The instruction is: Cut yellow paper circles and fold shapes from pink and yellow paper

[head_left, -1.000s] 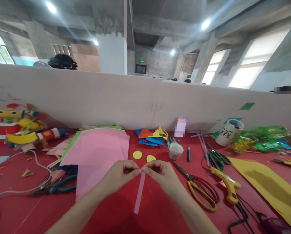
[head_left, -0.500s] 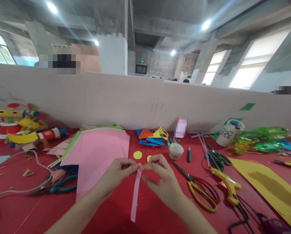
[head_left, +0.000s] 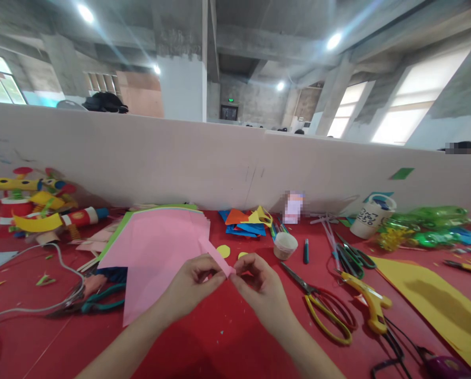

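Observation:
A narrow pink paper strip (head_left: 216, 255) is pinched at its near end between my two hands, over the middle of the red table. My left hand (head_left: 194, 284) holds it with thumb and forefinger. From the other side my right hand (head_left: 261, 287) grips the same end, its thumb and fingertips almost touching the left thumb. The strip's far end points up and left, over the edge of the pink paper sheets (head_left: 164, 247). Just beyond my fingers lie two yellow paper discs (head_left: 223, 251), one partly covered by my right hand.
To the right lie red-and-yellow-handled scissors (head_left: 322, 308), a yellow glue gun (head_left: 368, 300) and yellow sheets (head_left: 437, 300). A paper cup (head_left: 285, 246) stands behind my right hand. At left are teal-handled pliers (head_left: 103, 298) and a white cable (head_left: 61, 263). A white partition (head_left: 172, 158) closes off the back.
The strip hung down toward me before; now its free end points up and away to the left. My hands have turned slightly and stay close together.

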Demonstrator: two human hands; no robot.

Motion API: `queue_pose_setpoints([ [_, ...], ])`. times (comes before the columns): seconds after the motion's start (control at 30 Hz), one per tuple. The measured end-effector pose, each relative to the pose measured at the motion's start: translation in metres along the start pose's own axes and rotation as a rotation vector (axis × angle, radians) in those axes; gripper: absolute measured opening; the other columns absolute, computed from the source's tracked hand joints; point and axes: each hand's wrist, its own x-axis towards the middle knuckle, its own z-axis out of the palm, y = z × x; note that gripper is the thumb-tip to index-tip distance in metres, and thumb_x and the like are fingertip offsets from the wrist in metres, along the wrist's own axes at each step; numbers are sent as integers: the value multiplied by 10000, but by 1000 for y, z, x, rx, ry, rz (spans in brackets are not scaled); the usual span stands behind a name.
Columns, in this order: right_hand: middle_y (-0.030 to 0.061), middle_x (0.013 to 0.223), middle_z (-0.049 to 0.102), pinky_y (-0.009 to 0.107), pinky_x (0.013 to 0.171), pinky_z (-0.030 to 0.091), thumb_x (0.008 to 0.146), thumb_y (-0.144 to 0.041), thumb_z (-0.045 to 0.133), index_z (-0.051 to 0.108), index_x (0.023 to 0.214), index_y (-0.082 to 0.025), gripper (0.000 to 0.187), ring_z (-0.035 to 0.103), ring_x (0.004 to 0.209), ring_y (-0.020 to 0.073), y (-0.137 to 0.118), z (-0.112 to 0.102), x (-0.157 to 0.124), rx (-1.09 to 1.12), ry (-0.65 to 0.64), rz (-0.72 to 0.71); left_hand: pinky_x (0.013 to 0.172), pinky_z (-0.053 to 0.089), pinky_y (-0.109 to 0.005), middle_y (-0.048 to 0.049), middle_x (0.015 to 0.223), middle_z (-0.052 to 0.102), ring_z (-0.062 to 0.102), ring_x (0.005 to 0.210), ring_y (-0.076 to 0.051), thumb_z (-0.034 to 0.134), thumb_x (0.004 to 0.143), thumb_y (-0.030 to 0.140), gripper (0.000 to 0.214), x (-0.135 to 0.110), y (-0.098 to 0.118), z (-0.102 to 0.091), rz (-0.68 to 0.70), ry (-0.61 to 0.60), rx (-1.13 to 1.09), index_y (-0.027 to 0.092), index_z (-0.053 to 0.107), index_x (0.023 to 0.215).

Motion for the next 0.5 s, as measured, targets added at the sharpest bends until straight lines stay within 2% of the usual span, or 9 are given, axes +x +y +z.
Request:
queue_pose_setpoints([
  [0.13, -8, 729, 500, 236, 607, 469, 733, -316, 606, 514, 828, -198, 177, 517, 647, 115, 2, -2, 3, 83, -12, 67, 627, 426, -241, -16, 713, 591, 533, 672, -133, 504, 755, 214, 146, 1, 6, 0, 46, -39, 81, 171, 629, 694],
  [0.27, -20, 700, 486, 237, 604, 458, 726, -350, 617, 525, 843, -197, 213, 514, 629, 111, 4, -5, 4, 134, -53, 122, 621, 420, -236, -12, 692, 579, 529, 657, -128, 511, 770, 238, 165, 2, 6, 1, 39, -24, 89, 169, 621, 666],
  [0.5, -2, 668, 535, 245, 584, 436, 708, -381, 635, 551, 699, -171, 226, 510, 630, 126, 2, -8, 5, -3, -84, 181, 568, 398, -222, 16, 618, 521, 470, 585, -106, 533, 717, 196, 133, 2, 3, 2, 33, -5, 104, 169, 579, 596],
])
